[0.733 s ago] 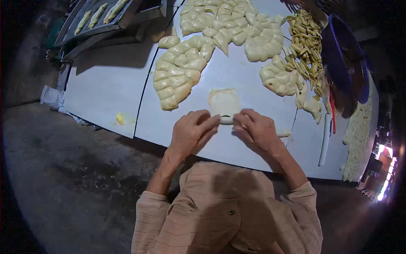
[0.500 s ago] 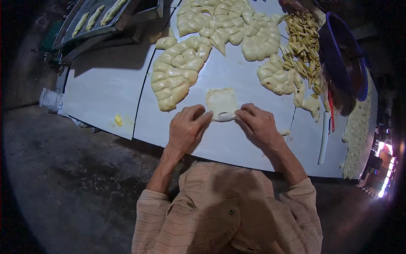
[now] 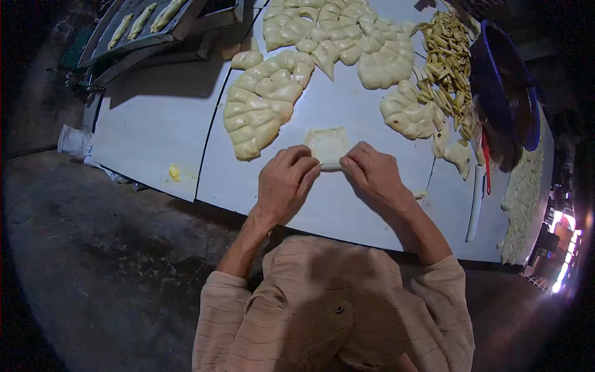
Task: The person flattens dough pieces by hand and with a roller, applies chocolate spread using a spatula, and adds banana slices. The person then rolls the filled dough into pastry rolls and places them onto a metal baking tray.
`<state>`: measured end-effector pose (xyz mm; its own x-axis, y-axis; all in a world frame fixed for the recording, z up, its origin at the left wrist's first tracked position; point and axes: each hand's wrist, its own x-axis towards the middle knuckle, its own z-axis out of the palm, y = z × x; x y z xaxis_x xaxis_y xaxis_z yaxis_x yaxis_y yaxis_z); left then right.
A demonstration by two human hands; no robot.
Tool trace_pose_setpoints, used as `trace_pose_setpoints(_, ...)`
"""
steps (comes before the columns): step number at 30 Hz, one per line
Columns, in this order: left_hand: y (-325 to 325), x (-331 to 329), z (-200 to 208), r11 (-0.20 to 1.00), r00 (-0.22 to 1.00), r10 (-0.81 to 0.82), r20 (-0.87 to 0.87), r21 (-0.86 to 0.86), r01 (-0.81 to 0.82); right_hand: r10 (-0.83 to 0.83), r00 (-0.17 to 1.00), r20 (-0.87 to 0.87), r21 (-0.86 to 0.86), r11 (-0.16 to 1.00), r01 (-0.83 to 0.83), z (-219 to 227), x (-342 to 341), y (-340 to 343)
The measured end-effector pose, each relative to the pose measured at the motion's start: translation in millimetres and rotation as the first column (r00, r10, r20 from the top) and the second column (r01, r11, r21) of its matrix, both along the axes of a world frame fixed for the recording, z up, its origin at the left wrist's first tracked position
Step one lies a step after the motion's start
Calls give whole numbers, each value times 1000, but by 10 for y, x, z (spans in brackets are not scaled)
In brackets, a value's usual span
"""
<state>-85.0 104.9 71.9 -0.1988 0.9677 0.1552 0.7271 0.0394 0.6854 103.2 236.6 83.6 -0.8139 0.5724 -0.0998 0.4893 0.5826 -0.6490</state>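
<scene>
A small flattened sheet of pale dough (image 3: 328, 144) lies on the white tabletop in front of me, its near edge folded into a roll. My left hand (image 3: 286, 181) pinches the left end of that roll between thumb and fingers. At the right end, my right hand (image 3: 375, 173) grips it the same way. Any filling inside the fold is hidden. Beyond my left hand rests a large slab of dough pieces (image 3: 260, 105), scored into lumps and stuck together. A smaller dough clump (image 3: 406, 111) sits beyond my right hand.
More joined dough pieces (image 3: 334, 28) cover the far table. A heap of yellowish cut strips (image 3: 447, 56) lies beside a dark blue basin (image 3: 505, 87). A knife (image 3: 476, 201) is at right. Trays (image 3: 133, 37) with shaped dough stand far left; a yellow dab (image 3: 175, 172) lies nearer.
Both hands have shifted slightly, the left one moving in toward the right. The near edge of the dough sheet is rolled a little farther, and the dark slit in the fold no longer shows.
</scene>
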Motion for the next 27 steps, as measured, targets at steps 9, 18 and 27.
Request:
trace_pose_setpoints(9,-93,-95,-98,990,982,-91,-168,95,108,171,984,-48,275,949,-151,7,77,-20)
trace_pose_setpoints(18,-104,-104,-112,995,964,24,-265,97,2,152,982,-116,413,906,-92,-95,94,65)
trace_pose_setpoints(27,167,-79,-138,987,872,-139,-470,6,161,269,959,85,434,857,-279,-138,-91,222)
